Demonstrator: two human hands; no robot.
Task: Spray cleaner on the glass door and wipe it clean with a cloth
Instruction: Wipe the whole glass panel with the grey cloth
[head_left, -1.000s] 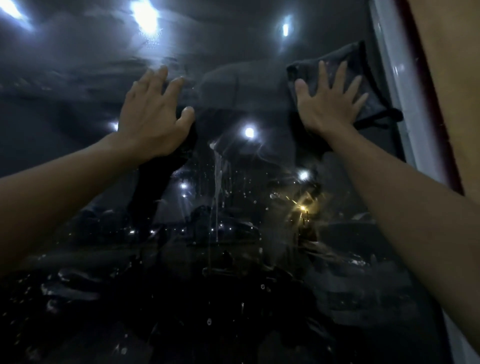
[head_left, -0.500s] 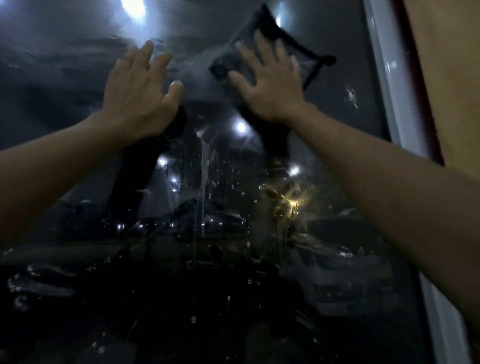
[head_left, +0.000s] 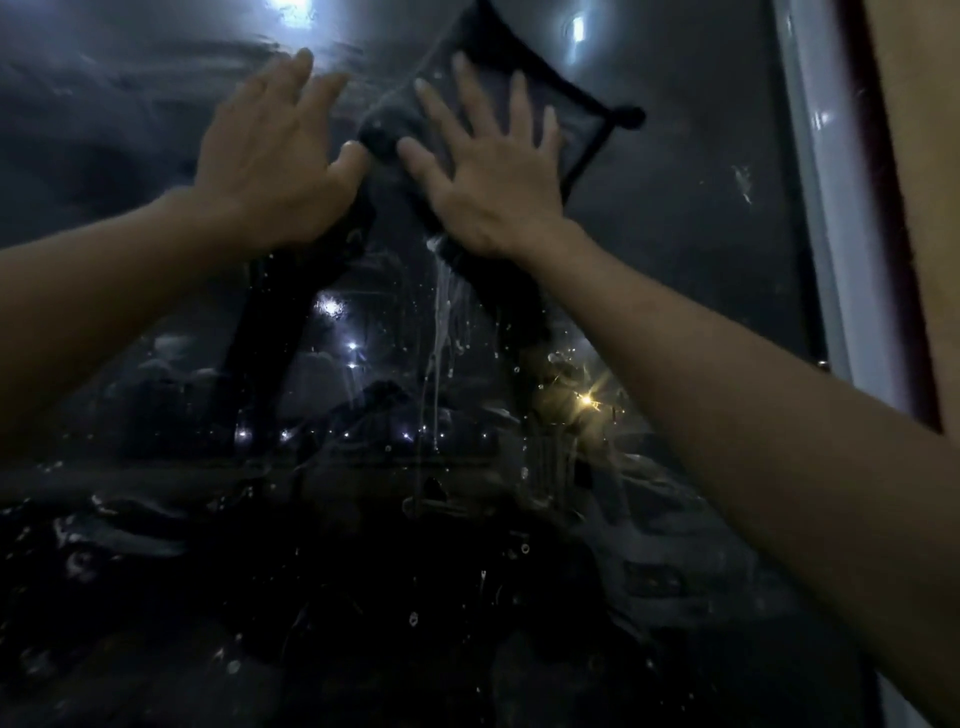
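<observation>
Right grip, released and spread flat, presses the cloth against the glass door; left grip, also released, rests flat alongside.

Left hand & right hand bare; 2 forearms bare to frame edge.

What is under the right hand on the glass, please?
A dark cloth, pressed flat on the glass door by the right hand. The glass beneath the cloth is hidden.
</observation>
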